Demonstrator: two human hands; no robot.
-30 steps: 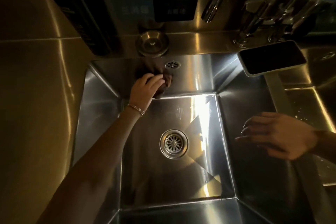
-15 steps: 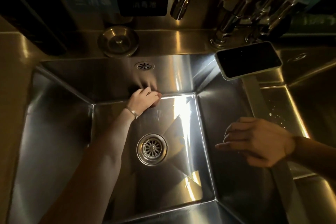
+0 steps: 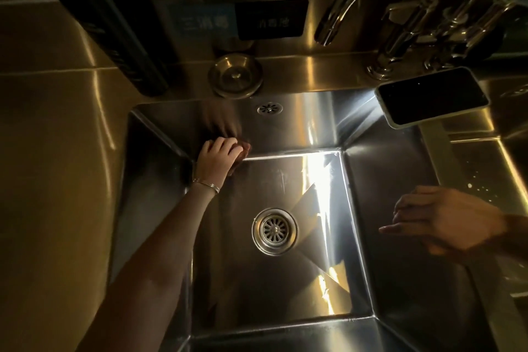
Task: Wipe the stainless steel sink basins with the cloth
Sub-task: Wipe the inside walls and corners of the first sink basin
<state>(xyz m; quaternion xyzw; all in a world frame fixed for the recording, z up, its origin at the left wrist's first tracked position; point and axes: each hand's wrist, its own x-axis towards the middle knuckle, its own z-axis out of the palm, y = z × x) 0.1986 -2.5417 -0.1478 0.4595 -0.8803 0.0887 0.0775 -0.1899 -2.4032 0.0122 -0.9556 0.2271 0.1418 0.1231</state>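
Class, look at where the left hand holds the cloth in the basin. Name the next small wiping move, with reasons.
Probably slide the cloth rightward along the foot of the back wall: the left hand grips it at the back-left corner of the basin, and that seam runs on to the right with nothing in the way.

Dim, amber-tinted view — hard white glare streaks the sink (image 3: 320, 134) floor; edges bow wide-angle.

free basin floor (image 3: 285, 288) around drain (image 3: 274, 231); faucet (image 3: 341, 10) and phone (image 3: 433, 96) above far-right corner
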